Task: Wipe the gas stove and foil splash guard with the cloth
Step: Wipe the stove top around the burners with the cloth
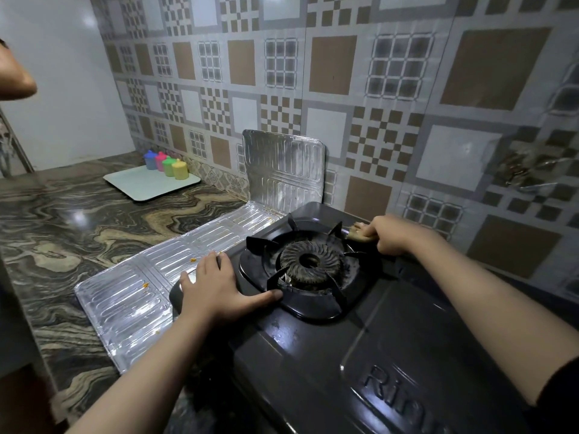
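A black single-burner gas stove (360, 349) fills the lower right, its burner ring (308, 261) under a black pan support. My left hand (216, 291) lies flat on the stove's left edge, fingers spread, thumb touching the pan support. My right hand (390, 234) is at the stove's far right corner, closed on a small tan cloth (355, 234) pressed to the surface. The foil splash guard (134, 296) lies flat on the counter left of the stove with orange food specks on it; one panel (283, 167) stands upright against the wall.
A marbled dark countertop (62, 233) stretches to the left. At the back stands a white tray (147, 184) holding several small coloured containers (164, 164). A patterned tile wall (344, 89) runs right behind the stove. Part of another person shows at the left edge.
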A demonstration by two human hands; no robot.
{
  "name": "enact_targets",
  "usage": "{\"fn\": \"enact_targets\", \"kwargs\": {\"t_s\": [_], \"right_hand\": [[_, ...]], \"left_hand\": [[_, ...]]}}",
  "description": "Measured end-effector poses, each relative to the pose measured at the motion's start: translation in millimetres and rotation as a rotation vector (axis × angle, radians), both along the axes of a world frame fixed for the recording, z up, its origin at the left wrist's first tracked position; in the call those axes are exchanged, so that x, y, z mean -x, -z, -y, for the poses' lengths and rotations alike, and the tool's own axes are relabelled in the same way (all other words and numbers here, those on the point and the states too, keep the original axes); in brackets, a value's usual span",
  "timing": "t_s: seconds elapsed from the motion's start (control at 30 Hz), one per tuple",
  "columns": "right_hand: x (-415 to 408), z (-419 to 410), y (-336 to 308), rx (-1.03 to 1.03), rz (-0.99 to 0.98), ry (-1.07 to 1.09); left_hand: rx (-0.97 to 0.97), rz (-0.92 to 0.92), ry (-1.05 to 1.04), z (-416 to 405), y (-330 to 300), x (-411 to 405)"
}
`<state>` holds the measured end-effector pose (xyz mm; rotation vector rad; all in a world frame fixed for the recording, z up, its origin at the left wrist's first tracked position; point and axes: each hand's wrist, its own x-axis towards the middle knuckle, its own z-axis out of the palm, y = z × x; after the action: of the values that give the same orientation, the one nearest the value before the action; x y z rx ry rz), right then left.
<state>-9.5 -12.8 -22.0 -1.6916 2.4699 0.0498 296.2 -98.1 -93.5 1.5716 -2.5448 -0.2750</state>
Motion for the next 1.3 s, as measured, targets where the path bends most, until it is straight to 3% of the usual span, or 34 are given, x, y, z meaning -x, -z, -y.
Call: {"fn": "enact_targets", "kwargs": {"t_s": [0.67, 0.93, 1.1, 1.2, 1.3], "right_hand": [[-17.2, -82.5, 10.2, 0.064, 0.094, 0.162], [-50.2, -92.5, -15.8, -0.097, 0.071, 0.193], [-80.0, -72.5, -79.4, -0.321, 0.236, 0.148], [-104.6, -39.7, -107.4, -0.269, 0.350, 0.100], [-145.2, 12.9, -122.3, -0.188, 0.455, 0.024]], "left_hand": [[0.048, 0.001, 0.007, 0.4, -1.2, -0.9], [0.026, -0.013, 0.019, 0.5, 1.9, -1.0], [-0.028, 0.026, 0.068, 3.3, -3.1, -2.8], [-0.044, 0.051, 0.200, 22.1, -6.9, -11.8], [-0.020, -0.123, 0.279, 57.0, -0.1, -41.1]]}}
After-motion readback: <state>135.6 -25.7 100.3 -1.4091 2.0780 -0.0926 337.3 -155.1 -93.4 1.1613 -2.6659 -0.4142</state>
